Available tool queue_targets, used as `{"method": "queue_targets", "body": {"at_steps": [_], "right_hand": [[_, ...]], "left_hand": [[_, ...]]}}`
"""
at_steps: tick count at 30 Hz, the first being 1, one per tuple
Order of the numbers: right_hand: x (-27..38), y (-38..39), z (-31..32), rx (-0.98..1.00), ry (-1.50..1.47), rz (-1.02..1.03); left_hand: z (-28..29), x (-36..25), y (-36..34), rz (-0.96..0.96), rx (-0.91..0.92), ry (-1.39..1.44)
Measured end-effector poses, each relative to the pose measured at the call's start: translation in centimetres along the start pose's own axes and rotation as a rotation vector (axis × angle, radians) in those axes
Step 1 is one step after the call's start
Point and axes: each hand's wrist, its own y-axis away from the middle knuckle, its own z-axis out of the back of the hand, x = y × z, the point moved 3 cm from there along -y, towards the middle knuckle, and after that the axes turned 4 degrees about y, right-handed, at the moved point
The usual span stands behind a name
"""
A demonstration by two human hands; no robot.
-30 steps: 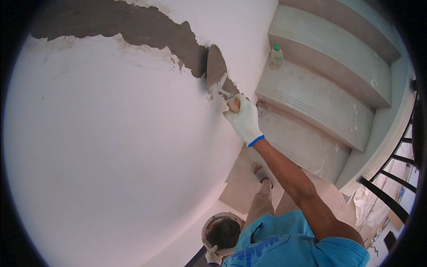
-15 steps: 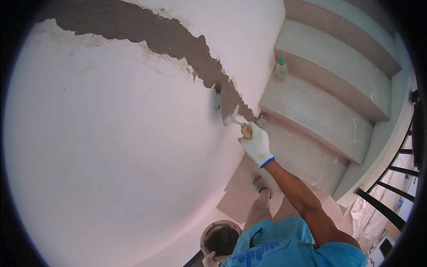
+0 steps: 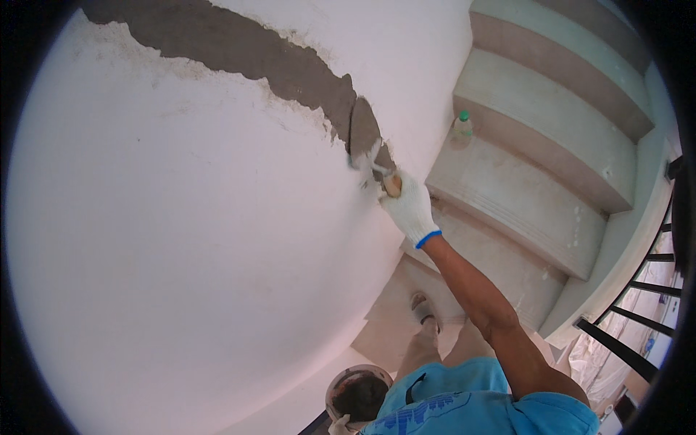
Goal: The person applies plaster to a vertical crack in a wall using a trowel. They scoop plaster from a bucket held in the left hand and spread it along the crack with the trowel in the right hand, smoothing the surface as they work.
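Observation:
My right hand (image 3: 411, 210), in a white knit glove with a blue cuff, is closed round the wooden handle of a trowel (image 3: 364, 130). The trowel's blade lies against a band of grey mortar (image 3: 217, 45) on the white wall, near the band's lower end beside the stairs. At the bottom of the view, my left hand (image 3: 339, 426), also gloved, grips the rim of a round bucket (image 3: 330, 391). Dark grey mortar (image 3: 362, 395) sits inside that bucket. Part of my left hand is cut off by the lower edge.
Concrete steps (image 3: 507, 174) climb along the right of the wall. A clear bottle with a green cap (image 3: 462, 125) stands on one step against the wall. Black railing bars (image 3: 616, 348) line the far right, with plastic sheeting (image 3: 598, 362) beyond them. My sandalled foot (image 3: 423, 308) is on the floor below.
My right hand has moved the trowel up along the mortar band. The view has shifted slightly. My left hand stays at the bucket.

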Motion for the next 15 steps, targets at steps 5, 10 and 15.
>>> {"method": "queue_targets", "body": {"at_steps": [5, 10, 15], "right_hand": [[-2.3, 2.8, 1.2, 0.034, 0.087, 0.009], [4.3, 1.6, 2.8, 0.066, -0.039, 0.063], [6.3, 0.6, 1.7, 0.034, 0.030, 0.117]], "left_hand": [[-0.5, -0.4, -0.4, 0.028, 0.009, 0.108], [-0.3, -0.3, -0.6, 0.012, 0.043, 0.171], [-3.2, -1.3, 3.4, 0.120, -0.003, 0.117]]}}
